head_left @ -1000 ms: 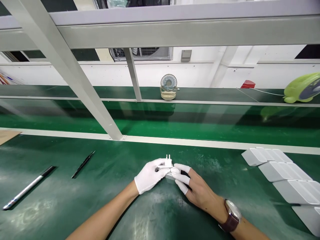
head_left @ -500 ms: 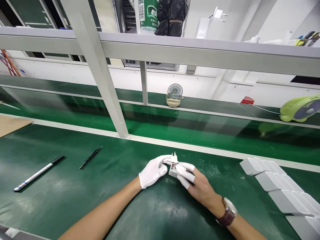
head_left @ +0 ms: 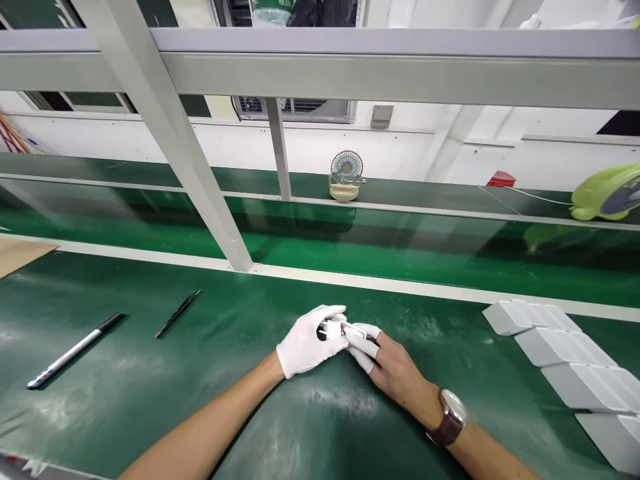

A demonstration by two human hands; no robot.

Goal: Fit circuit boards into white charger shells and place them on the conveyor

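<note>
The white plug [head_left: 336,329] sits low over the green mat [head_left: 240,373], open mat all around it, pen [head_left: 75,350] and tweezers [head_left: 177,313] well left, white boxes [head_left: 565,350] well right, gloved left hand [head_left: 307,341] and right hand [head_left: 387,360] both pinching it.

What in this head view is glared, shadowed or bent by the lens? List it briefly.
Head view: soft overhead glare smears pale patches on the green mat near the forearms; the left hand and right hand cast only faint shadows; the white adapter between them is small and washed out against the glove; the grey frame beam and white blocks look stretched toward the edges.
</note>
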